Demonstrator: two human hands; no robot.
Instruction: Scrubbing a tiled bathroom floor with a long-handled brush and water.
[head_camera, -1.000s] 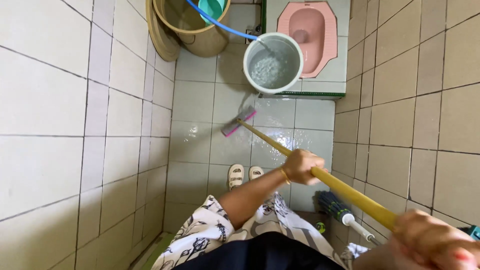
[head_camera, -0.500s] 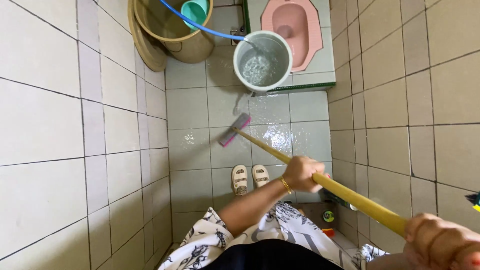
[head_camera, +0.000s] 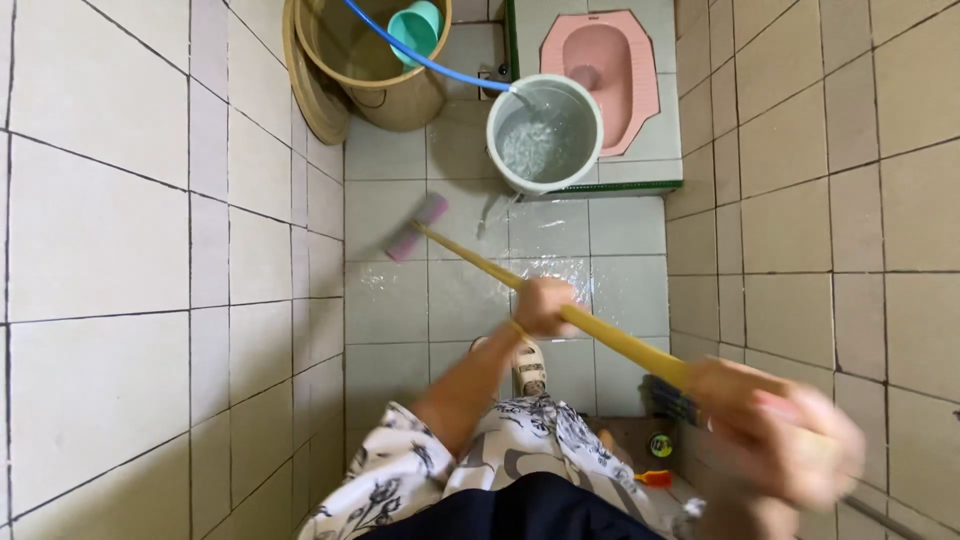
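Both hands are closed around the long yellow wooden handle (head_camera: 600, 335) of a floor brush. The left hand (head_camera: 545, 306) wraps the shaft about midway, fingers curled fully round it, with a thin gold bangle (head_camera: 519, 330) at the wrist. The right hand (head_camera: 790, 435) grips the upper end of the same handle, nearest the camera; it is heavily blurred, so the fingers cannot be made out one by one, though it is clearly clenched on the stick.

From the left hand the handle runs away and to the left, down to the pink and grey brush head (head_camera: 417, 227), which lies on the wet, glossy pale tiled floor (head_camera: 460, 300) close to the left wall. Beyond the left hand stands a white round plastic bucket (head_camera: 545, 134) holding bubbling water, fed by a thin blue hose (head_camera: 425, 57). Past the bucket, on a raised tiled step, sits a pink squat toilet pan (head_camera: 610, 65). To the far left of the bucket is a tan round plastic tub (head_camera: 385, 75) with a teal plastic dipper (head_camera: 415, 28) inside it.

Below the left hand one pale sandal (head_camera: 528, 368) shows on the floor, the other hidden by the forearm. A white sleeve with a black print (head_camera: 400, 470) covers the left upper arm. Just under the right hand lie the dark bristles of another brush (head_camera: 668, 398).
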